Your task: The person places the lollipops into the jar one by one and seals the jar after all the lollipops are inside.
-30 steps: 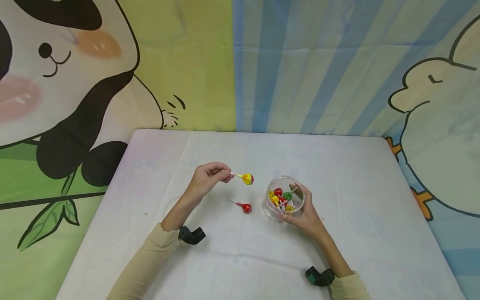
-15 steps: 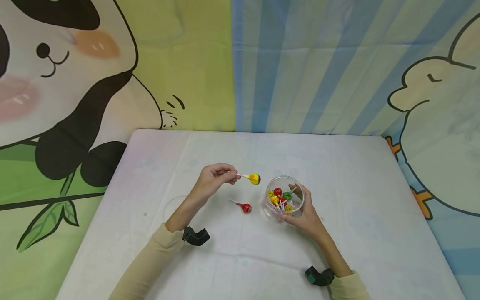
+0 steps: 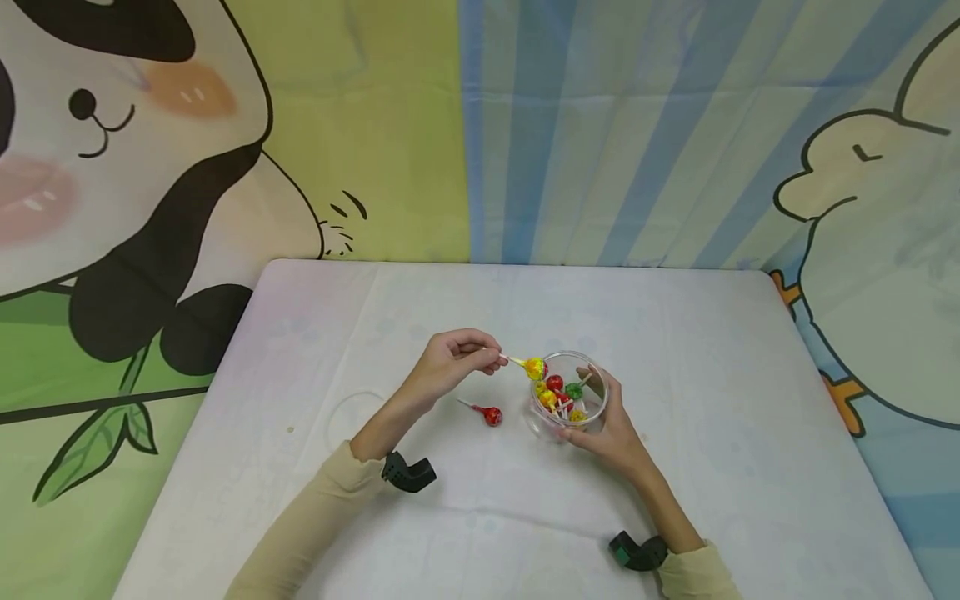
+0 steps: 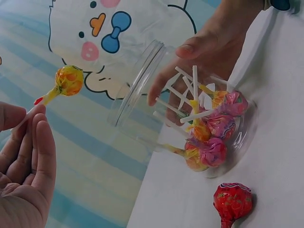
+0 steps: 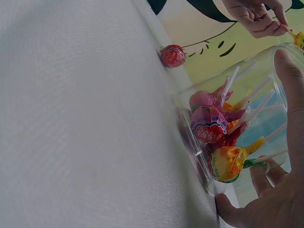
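My left hand (image 3: 459,364) pinches a yellow lollipop (image 4: 69,80) by its white stick, with the candy head beside the left rim of a clear jar (image 3: 542,421) in the head view. Several wrapped lollipops (image 5: 209,124) in red, pink, yellow and green lie inside the jar, their sticks pointing various ways. My right hand (image 3: 611,429) grips the jar from its right side, fingers and thumb around the wall. On the table, left of the jar, lies a red lollipop (image 3: 492,416), touched by neither hand.
A white cloth covers the table (image 3: 675,358). A clear round lid-like ring (image 3: 352,398) lies near my left forearm, partly hidden by it. Behind the table hangs a printed curtain (image 3: 405,125) with cartoon animals. Each wrist wears a black camera mount (image 3: 408,473).
My left hand has moved right with the yellow lollipop, bringing it from over the table to the jar's rim. The right hand and jar have stayed put.
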A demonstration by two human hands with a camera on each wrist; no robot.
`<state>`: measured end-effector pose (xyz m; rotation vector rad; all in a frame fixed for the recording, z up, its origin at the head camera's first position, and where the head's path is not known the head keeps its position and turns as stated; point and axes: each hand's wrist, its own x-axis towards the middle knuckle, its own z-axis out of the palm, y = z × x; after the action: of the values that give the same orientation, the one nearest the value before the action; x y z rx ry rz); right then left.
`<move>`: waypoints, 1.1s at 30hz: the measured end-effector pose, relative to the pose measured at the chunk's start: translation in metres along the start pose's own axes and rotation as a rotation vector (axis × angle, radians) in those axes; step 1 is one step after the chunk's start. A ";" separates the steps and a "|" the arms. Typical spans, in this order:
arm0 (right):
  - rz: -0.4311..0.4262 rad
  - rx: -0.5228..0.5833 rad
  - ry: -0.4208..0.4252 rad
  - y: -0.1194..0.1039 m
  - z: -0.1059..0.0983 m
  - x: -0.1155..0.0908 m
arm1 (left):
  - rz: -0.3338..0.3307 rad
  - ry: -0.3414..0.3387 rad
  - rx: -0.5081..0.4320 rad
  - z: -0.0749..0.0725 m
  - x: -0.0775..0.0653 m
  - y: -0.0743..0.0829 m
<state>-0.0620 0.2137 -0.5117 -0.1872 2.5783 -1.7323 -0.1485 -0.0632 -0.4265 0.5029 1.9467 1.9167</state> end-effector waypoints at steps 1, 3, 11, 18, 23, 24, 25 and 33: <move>-0.002 0.002 -0.001 0.000 0.000 0.000 | -0.002 -0.004 0.002 0.001 0.001 0.000; -0.004 0.001 -0.002 0.000 0.000 0.001 | -0.004 -0.012 0.004 0.004 0.002 0.000; -0.002 -0.010 0.005 0.001 0.000 0.002 | -0.013 -0.036 0.006 0.012 0.006 0.000; -0.009 0.012 0.007 0.001 0.000 0.002 | -0.020 -0.099 0.007 0.017 0.012 -0.001; -0.018 0.020 0.009 0.001 0.001 0.001 | -0.021 -0.135 0.008 0.019 0.013 -0.001; -0.018 0.007 0.010 0.001 0.001 0.001 | -0.017 -0.131 0.008 0.019 0.013 -0.002; -0.016 0.003 0.011 0.001 0.001 0.001 | -0.014 -0.126 0.010 0.018 0.013 -0.001; 0.019 0.005 0.002 -0.001 0.000 -0.001 | -0.038 -0.112 0.003 0.015 0.011 -0.003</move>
<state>-0.0609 0.2136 -0.5109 -0.1602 2.5685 -1.7335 -0.1510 -0.0446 -0.4298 0.5572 1.8749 1.8223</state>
